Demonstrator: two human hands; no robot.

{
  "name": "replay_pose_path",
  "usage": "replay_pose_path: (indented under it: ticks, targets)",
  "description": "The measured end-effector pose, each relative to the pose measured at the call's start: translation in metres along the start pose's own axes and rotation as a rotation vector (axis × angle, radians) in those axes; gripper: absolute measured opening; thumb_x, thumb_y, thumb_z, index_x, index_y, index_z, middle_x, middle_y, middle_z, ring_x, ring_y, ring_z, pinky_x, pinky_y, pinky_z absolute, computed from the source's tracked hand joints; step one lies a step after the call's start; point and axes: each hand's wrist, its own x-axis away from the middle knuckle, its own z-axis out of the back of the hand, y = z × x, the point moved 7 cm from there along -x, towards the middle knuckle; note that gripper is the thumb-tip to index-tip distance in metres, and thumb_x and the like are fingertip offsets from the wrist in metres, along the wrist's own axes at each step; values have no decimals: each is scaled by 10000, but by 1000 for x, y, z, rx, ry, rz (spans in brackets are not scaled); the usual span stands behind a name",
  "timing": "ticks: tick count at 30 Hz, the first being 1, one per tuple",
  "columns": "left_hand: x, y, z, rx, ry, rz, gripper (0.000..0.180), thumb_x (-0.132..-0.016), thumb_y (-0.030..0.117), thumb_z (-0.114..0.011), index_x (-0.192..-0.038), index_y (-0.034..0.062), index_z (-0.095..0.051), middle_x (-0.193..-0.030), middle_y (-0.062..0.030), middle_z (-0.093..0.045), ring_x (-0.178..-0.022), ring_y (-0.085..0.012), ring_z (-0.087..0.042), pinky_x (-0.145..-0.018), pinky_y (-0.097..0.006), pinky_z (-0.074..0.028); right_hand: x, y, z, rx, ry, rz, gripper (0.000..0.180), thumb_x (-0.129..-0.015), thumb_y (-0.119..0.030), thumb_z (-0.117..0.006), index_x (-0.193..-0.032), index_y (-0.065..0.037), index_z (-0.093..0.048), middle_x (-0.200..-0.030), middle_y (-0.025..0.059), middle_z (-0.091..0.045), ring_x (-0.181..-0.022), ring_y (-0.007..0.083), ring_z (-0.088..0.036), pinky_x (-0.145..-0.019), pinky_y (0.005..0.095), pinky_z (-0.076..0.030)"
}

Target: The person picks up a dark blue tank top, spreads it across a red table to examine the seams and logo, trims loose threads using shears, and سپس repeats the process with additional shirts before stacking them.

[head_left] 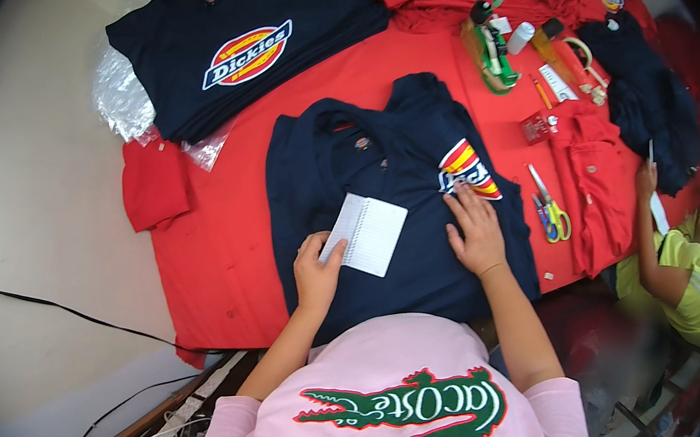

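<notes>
A small spiral notepad [376, 237] with white ruled pages lies open above a navy T-shirt [411, 287]. My left hand [316, 277] grips its lower left edge, thumb on top of the page. The T-shirt is spread on the red-covered table [218, 263], its neckline at the far left and a colourful printed logo [471, 169] on the chest. My right hand [478, 232] rests flat on the shirt, fingers spread, fingertips at the lower edge of that logo. Nothing is held in it.
Folded navy shirts [205, 43] with clear plastic lie at the far left. Scissors [552, 221], a green tape dispenser [496, 62], a pencil [543, 92] and red garments [591, 178] are to the right. A person in yellow-green [696, 278] works beyond the right edge.
</notes>
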Motion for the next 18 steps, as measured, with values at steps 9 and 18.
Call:
replay_pose_path:
  ticks: [9,18]
  targets:
    - [-34,37,159,225,398,-1,181,-1065,149,-694,-1026,-16,-632,-951,-57,-693,-869,-125,-628,-798,-313,-531,2,5,3,12,18,11,582,-981,-254,-665,-1536,-123,-549,-1662,141,-459,-1552,304,-414,-1265,469,-315]
    - [17,-144,248,-212,544,299,354,-933,152,-803,-1183,-40,-641,-1024,-288,-744,-962,-394,-763,-840,-477,-584,-7,-24,10,11,28,23,597,-939,-169,-686,-1519,-84,-575,-1631,181,-493,-1528,343,-445,-1241,498,-334]
